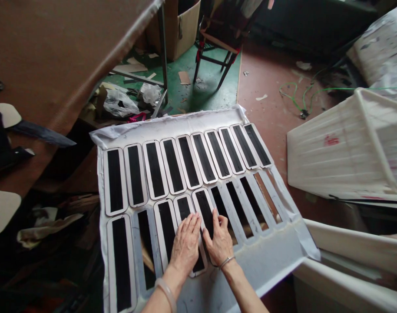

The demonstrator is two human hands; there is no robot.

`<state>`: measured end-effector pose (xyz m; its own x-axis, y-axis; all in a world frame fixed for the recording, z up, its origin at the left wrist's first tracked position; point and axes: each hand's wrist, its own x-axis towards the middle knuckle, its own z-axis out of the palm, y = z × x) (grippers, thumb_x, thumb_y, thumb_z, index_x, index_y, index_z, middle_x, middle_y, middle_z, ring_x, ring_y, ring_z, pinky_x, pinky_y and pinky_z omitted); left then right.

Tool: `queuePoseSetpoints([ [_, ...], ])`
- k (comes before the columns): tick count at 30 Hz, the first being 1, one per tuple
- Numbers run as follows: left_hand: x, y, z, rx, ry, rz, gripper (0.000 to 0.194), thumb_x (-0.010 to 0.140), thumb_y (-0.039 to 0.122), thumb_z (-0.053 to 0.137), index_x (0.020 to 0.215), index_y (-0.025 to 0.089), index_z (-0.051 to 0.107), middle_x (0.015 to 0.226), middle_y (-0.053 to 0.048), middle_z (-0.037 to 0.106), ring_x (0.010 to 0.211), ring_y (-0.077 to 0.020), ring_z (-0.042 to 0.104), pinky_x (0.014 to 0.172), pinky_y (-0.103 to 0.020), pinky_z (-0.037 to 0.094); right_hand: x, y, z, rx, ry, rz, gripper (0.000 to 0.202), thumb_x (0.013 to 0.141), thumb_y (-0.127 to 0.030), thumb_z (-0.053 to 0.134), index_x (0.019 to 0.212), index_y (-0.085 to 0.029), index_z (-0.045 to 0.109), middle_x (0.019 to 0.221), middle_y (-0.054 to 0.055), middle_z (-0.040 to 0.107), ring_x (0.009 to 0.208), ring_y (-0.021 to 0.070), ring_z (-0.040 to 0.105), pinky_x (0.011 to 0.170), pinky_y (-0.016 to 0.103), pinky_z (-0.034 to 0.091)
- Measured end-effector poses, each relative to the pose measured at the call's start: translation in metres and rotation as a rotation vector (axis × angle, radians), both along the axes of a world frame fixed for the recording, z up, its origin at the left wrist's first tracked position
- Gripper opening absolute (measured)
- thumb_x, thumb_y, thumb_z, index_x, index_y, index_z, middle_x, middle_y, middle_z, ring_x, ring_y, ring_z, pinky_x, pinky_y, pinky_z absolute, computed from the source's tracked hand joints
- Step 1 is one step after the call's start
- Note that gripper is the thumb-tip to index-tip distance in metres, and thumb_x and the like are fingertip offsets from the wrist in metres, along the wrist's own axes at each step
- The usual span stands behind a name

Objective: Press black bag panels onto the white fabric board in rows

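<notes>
A white-covered board (266, 261) lies before me with rows of long slots. Several pale rounded frames with black centres fill the upper row, such as the leftmost frame (115, 182). In the lower row, my left hand (186, 241) lies flat over a frame, its fingers stretched out together. My right hand (219, 239) rests with parted, slightly bent fingers on the neighbouring black-centred frame (204, 206). Bare open slots (239, 208) show to the right of it, and one more lies between frames at the left.
A brown-covered table (55, 52) with scissors stands at upper left. Behind the board are a chair (214, 56), a cardboard box (187, 30) and plastic bags (120, 102). A large white bin (329, 148) stands at right, near a green cord on the floor.
</notes>
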<state>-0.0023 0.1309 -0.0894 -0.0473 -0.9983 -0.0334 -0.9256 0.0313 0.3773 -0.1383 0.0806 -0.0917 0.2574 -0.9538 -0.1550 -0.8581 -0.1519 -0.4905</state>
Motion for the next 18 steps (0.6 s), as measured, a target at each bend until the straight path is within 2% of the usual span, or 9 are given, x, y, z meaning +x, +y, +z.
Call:
queuePoseSetpoints([
  [5, 0.001, -0.001, 0.003, 0.017, 0.021, -0.004, 0.058, 0.089, 0.007, 0.038, 0.146, 0.019, 0.034, 0.153, -0.005, 0.038, 0.141, -0.0222, 0.034, 0.113, -0.044, 0.039, 0.009, 0.002, 0.001, -0.027, 0.101, -0.011, 0.058, 0.093, -0.028, 0.043, 0.147, -0.014, 0.028, 0.121, 0.016, 0.042, 0.108, 0.0287, 0.055, 0.087, 0.042, 0.054],
  [8, 0.003, -0.003, 0.003, 0.039, 0.07, 0.011, 0.053, 0.092, 0.012, 0.038, 0.145, 0.021, 0.037, 0.151, -0.004, 0.041, 0.14, -0.022, 0.036, 0.113, -0.043, 0.038, 0.017, 0.005, 0.0, -0.105, 0.299, -0.002, 0.054, 0.094, -0.029, 0.042, 0.144, -0.009, 0.035, 0.119, 0.02, 0.05, 0.103, 0.0308, 0.055, 0.08, 0.044, 0.051],
  [11, 0.003, -0.004, 0.001, 0.077, 0.177, 0.047, 0.049, 0.096, 0.017, 0.035, 0.145, 0.021, 0.036, 0.152, -0.003, 0.04, 0.141, -0.0223, 0.034, 0.115, -0.046, 0.036, 0.02, 0.006, 0.001, -0.189, 0.483, 0.046, 0.053, 0.094, -0.032, 0.042, 0.142, -0.009, 0.041, 0.113, 0.018, 0.058, 0.1, 0.0338, 0.054, 0.08, 0.05, 0.045],
  [13, 0.002, -0.003, 0.002, 0.09, 0.208, 0.059, 0.048, 0.098, 0.02, 0.033, 0.145, 0.022, 0.036, 0.153, -0.002, 0.038, 0.142, -0.0223, 0.032, 0.116, -0.046, 0.035, 0.017, 0.007, 0.004, -0.267, 0.506, 0.065, 0.051, 0.095, -0.036, 0.039, 0.139, -0.011, 0.047, 0.112, 0.018, 0.06, 0.104, 0.035, 0.052, 0.083, 0.052, 0.041],
  [16, 0.003, -0.002, 0.015, 0.096, 0.132, 0.064, 0.045, 0.099, 0.028, 0.032, 0.143, 0.024, 0.039, 0.151, 0.002, 0.042, 0.14, -0.0181, 0.034, 0.115, -0.04, 0.038, 0.008, 0.005, 0.008, -0.387, 0.444, 0.048, 0.055, 0.094, -0.044, 0.027, 0.126, -0.015, 0.061, 0.119, 0.022, 0.057, 0.104, 0.0366, 0.053, 0.085, 0.056, 0.037],
  [18, 0.01, -0.002, 0.032, 0.093, 0.08, 0.042, 0.046, 0.099, 0.036, 0.032, 0.142, 0.025, 0.04, 0.148, 0.003, 0.046, 0.139, -0.0157, 0.037, 0.114, -0.036, 0.041, 0.003, 0.001, 0.005, -0.344, 0.371, 0.025, 0.06, 0.091, -0.051, 0.027, 0.126, -0.017, 0.062, 0.124, 0.023, 0.055, 0.103, 0.0392, 0.053, 0.084, 0.058, 0.037],
])
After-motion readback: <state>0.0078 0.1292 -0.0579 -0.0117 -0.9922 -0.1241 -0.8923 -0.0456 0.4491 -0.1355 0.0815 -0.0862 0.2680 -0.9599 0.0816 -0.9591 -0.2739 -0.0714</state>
